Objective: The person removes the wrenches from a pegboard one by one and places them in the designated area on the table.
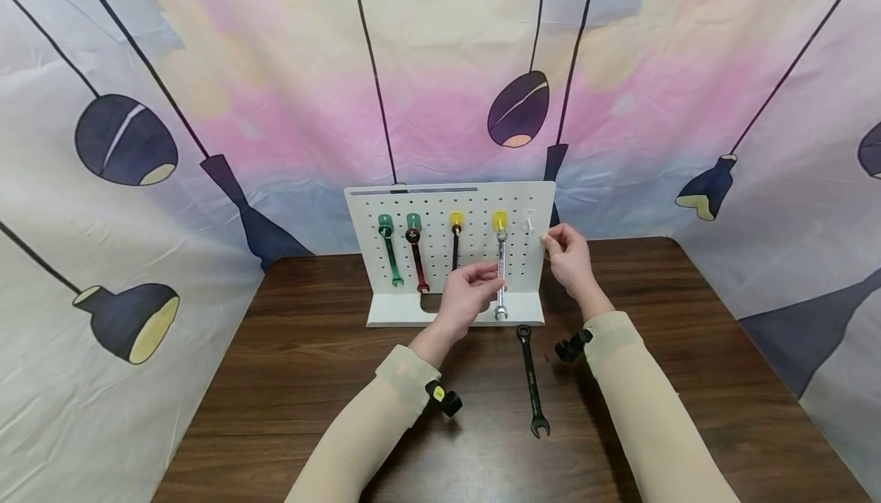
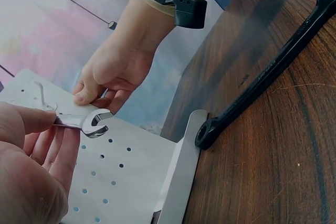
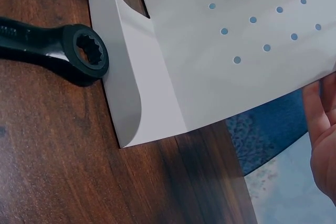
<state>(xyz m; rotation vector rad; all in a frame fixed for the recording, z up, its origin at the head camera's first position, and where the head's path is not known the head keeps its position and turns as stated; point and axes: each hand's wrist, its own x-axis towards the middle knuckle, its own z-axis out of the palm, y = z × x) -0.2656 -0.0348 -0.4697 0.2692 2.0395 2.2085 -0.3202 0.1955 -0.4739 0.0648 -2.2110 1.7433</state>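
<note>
A silver combination wrench [image 1: 501, 274] has its ring end at the second yellow hook [image 1: 499, 219] of a white pegboard [image 1: 482, 199]. My left hand [image 1: 463, 300] pinches this wrench by its shank between thumb and fingers; the open jaw [image 2: 96, 123] end sticks out past the fingers in the left wrist view. With thumb and fingertips, my right hand [image 1: 571, 262] grips the board's right edge. A black combination wrench [image 1: 530, 381] lies on the table in front of the stand, ring end close to its base.
On the board hang a green wrench [image 1: 390, 254], a red wrench [image 1: 417, 258] and a dark wrench [image 1: 456, 247], the last partly behind my left hand. A clear hook [image 1: 528, 221] is at the right. A printed cloth [image 1: 440, 105] hangs behind the wooden table [image 1: 289, 381].
</note>
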